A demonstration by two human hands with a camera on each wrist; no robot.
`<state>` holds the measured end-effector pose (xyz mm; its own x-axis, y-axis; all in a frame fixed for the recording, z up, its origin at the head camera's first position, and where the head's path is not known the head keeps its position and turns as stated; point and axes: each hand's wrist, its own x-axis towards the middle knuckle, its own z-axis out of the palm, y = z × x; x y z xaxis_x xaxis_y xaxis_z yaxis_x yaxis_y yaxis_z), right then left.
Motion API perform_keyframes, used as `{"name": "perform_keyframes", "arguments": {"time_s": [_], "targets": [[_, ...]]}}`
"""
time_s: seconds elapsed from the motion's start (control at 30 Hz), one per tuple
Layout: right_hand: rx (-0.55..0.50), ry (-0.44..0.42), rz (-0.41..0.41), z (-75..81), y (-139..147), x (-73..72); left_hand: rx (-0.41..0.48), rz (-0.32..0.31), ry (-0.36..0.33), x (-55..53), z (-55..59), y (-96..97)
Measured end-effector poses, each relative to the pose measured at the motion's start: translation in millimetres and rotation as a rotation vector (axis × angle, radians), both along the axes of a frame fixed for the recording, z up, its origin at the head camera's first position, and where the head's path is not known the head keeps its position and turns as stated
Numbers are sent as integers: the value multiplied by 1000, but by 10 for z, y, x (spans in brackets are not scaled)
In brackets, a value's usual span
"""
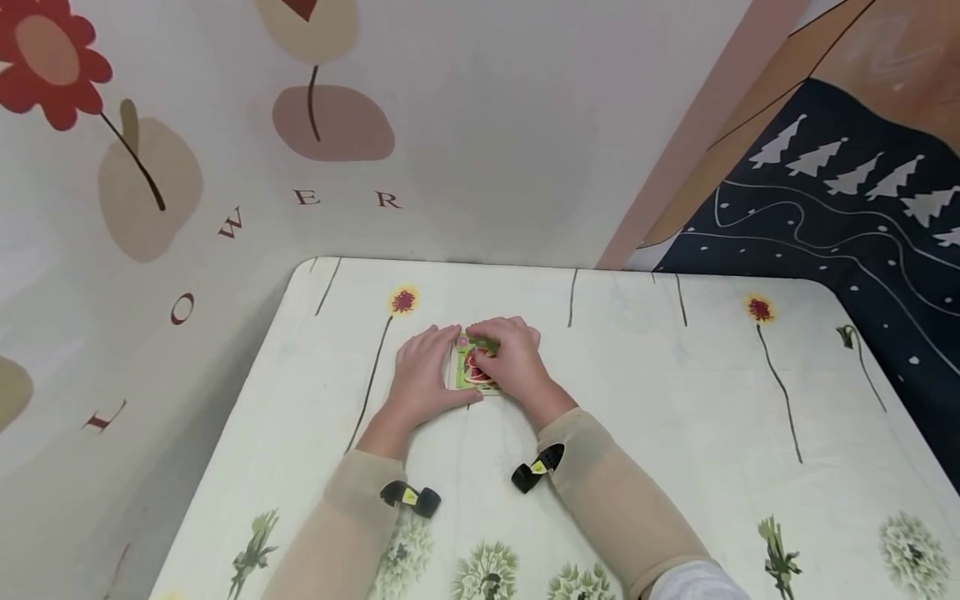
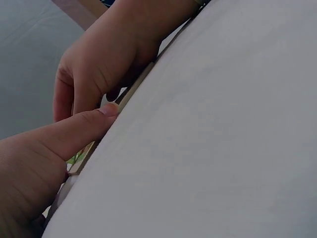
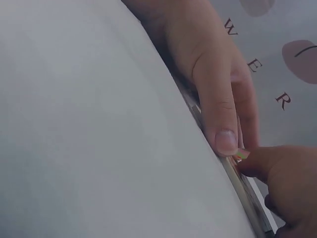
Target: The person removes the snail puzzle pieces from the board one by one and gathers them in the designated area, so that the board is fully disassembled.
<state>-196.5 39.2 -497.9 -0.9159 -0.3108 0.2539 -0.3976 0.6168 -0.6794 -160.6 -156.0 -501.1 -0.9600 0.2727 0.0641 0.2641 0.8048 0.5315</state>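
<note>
A small flat puzzle board [image 1: 462, 379] lies on the table, with a green and yellow picture that has a red figure in the middle. My left hand [image 1: 424, 377] holds it from the left, fingers along the far left side and thumb at the near edge. From the right, my right hand [image 1: 517, 360] reaches over the board with curled fingers, thumb on the red figure. In the right wrist view a small green and pink puzzle piece [image 3: 242, 153] tilts up at the right fingertips, just past the left thumb [image 3: 226, 141]. My right hand covers the board's right part.
A white tablecloth [image 1: 645, 400] printed with flowers and stems covers the table. Behind and to the left stands a pale wall [image 1: 480, 183] with painted flowers and letters. Dark fabric with white trees [image 1: 847, 183] hangs at the right. Both wrists wear black cameras.
</note>
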Motion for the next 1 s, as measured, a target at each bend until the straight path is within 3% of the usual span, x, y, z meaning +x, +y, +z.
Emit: {"name": "perform_keyframes", "arguments": {"time_s": [0.23,0.43,0.63,1.0], "targets": [[35,-1,5,-4,207,-21,-10,-3,-9,-20,-29,33],[-7,9,8,-17,660,44,-25,14,-32,-12,-1,34],[-8,2,-58,-20,1082,140,-23,18,-26,-15,35,-1],[49,-2,-94,-57,1213,158,-6,7,-29,5,45,29]]}}
